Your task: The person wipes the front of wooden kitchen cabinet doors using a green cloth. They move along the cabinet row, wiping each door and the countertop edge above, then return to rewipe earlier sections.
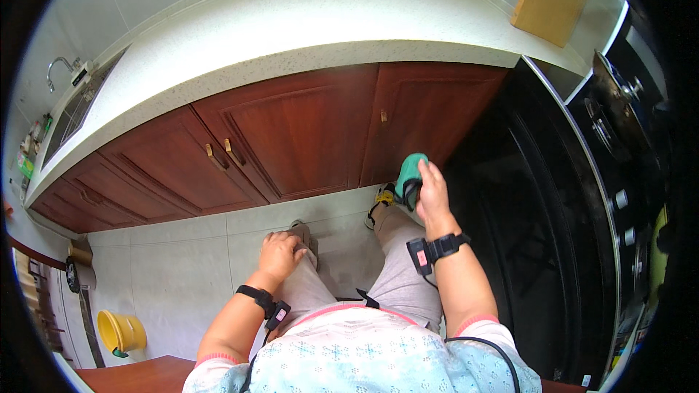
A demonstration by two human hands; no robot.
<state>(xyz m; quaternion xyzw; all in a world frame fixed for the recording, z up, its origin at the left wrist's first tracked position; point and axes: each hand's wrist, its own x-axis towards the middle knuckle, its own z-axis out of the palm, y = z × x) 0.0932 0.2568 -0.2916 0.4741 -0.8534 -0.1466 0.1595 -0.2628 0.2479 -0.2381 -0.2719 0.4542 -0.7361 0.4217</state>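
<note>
My right hand [435,196] grips a green cloth item with a black edge [412,172], perhaps a cleaning mitt or folded cloth. It hangs in front of the lower right cabinet door [431,114], near my shoe [384,195]; whether it touches the door I cannot tell. Palm down, my left hand [280,254] rests on my left knee and holds nothing. The reddish-brown wooden cabinet doors [306,131] with brass-coloured handles [233,152] stand before me, all closed.
A pale speckled countertop [306,22] overhangs the cabinets, with a sink [82,98] at far left. A black appliance front [513,218] and a stove with a pan [617,87] bound the right side. On the tiled floor stands a yellow bucket [128,332]. A wooden board [554,0] leans at the back.
</note>
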